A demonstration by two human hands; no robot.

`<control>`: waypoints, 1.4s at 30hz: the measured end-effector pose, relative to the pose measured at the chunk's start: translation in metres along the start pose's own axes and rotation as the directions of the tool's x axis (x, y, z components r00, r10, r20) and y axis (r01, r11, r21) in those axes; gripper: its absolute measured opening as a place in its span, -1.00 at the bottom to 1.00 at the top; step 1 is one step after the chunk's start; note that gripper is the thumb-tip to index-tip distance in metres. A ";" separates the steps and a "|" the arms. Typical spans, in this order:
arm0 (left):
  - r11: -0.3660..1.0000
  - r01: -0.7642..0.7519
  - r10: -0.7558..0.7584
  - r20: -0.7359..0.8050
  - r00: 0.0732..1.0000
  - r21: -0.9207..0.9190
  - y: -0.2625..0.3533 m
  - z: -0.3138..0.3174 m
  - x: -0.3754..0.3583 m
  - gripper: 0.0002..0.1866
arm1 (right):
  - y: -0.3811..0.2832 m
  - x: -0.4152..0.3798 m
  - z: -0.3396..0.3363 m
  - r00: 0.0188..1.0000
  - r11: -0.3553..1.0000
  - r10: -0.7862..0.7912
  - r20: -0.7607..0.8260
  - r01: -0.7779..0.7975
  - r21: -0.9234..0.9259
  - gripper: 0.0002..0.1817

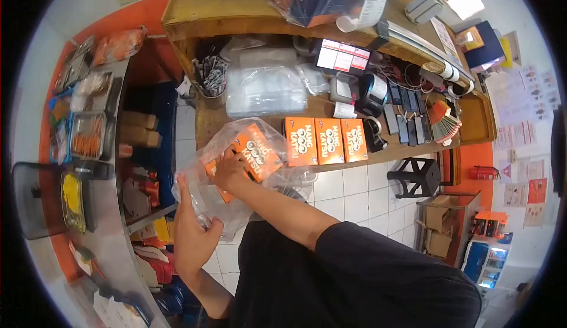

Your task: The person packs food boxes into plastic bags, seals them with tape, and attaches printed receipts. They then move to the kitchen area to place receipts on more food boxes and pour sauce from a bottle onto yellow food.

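A clear plastic bag [231,214] sits at the near left of the wooden counter, with orange "Mang Katsu" boxes [258,152] inside it. My right hand [229,173] reaches into the bag, its fingers curled on a box there; the grip is partly hidden. At the bag's open near side, my left hand [195,236] holds the plastic edge, thumb apart from the fingers. Three more orange boxes [329,141] stand in a row on the counter, just right of the bag.
A stack of clear plastic bags [267,88] and a cup of wrapped utensils [211,80] lie behind. Farther right are a tablet [342,55], a small printer [374,88] and several phones [407,115]. A steel counter [115,168] with food trays runs along the left; a black stool [415,177] stands right.
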State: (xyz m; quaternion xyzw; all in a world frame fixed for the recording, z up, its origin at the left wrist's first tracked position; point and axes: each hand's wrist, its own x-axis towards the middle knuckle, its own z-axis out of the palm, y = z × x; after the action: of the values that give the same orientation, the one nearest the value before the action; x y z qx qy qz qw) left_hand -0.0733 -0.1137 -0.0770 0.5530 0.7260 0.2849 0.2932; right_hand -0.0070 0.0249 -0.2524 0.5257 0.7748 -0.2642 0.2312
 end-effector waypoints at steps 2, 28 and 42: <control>1.000 -0.016 0.016 0.022 1.000 -0.010 -0.007 0.008 0.001 0.05 | 0.016 0.015 0.022 0.998 0.995 -0.062 -0.012 0.061 -0.074 -0.09; 0.990 0.046 -0.061 0.114 0.992 0.131 -0.007 -0.033 0.006 -0.08 | 0.238 -0.089 -0.139 0.679 -0.061 -0.676 -0.287 0.336 0.940 -0.43; 0.998 0.052 -0.055 0.193 0.980 0.024 0.011 -0.041 0.019 -0.14 | 0.232 0.045 0.048 0.669 0.992 0.031 -0.742 0.068 0.102 -0.30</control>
State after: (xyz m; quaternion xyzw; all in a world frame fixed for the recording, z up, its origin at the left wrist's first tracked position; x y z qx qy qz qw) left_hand -0.1008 -0.0970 -0.0439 0.5612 0.7112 0.2149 0.3647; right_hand 0.1992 0.0963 -0.3558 0.5927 0.7897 -0.0766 -0.1387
